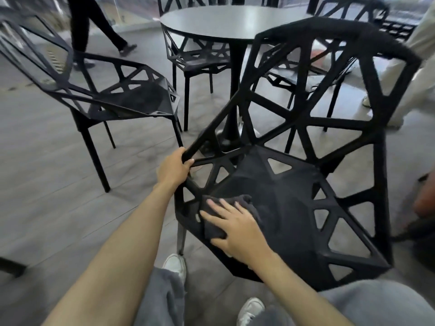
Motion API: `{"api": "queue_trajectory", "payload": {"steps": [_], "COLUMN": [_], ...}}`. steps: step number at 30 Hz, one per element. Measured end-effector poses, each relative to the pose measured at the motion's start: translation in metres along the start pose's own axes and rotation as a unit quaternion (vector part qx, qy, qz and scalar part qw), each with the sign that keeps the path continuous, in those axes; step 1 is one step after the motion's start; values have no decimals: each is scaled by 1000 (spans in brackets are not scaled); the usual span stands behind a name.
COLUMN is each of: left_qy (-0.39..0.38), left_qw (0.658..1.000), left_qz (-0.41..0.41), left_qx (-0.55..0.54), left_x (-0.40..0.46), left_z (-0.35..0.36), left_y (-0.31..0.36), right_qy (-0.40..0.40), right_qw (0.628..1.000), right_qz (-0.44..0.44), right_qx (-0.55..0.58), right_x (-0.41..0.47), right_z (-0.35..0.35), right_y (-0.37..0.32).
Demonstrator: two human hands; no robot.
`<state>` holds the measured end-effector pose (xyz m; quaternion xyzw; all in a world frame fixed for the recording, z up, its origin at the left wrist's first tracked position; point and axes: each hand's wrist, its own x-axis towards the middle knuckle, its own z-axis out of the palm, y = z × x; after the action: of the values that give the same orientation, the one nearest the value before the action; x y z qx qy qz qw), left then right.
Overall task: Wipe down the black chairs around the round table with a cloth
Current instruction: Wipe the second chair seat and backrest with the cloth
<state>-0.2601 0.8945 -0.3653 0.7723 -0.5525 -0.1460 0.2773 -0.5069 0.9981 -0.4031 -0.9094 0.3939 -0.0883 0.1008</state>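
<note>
Dark cloth (217, 218) under right fingers (217, 207)

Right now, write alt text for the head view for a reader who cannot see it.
A person's right hand presses a dark cloth flat on the seat of a black lattice chair, while the left hand grips the chair's frame edge. Behind stand a round table and more black chairs.

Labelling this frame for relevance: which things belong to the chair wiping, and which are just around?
Job:
cloth, pressed flat by the right hand
near chair, its frame held by the left hand
left chair
far chairs
round table

Around:
walker's legs
bystander's trousers
wearer's shoes
floor
</note>
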Motion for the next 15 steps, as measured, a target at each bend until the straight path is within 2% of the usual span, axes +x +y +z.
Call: {"api": "queue_trajectory", "payload": {"steps": [3, 6, 9, 15], "left_qy": [1, -3, 9, 46], "left_qw": [1000, 1000, 1000, 997], "left_qz": [-18, -12, -13, -45], "left_qx": [-26, -29, -27, -44], "left_x": [-7, -4, 1, 12], "left_z": [-4, -5, -3, -1], "left_y": [-5, -10, -10, -20], "right_qy": [67, 93, 116, 124], "right_qw": [987, 973, 969, 977], "right_qz": [134, 190, 195, 137], "right_qx": [-57, -95, -99, -108], "right_x": [-60, -79, -61, -32], "right_z": [-2, 6, 11, 4], "right_y": [16, 16, 15, 47]}}
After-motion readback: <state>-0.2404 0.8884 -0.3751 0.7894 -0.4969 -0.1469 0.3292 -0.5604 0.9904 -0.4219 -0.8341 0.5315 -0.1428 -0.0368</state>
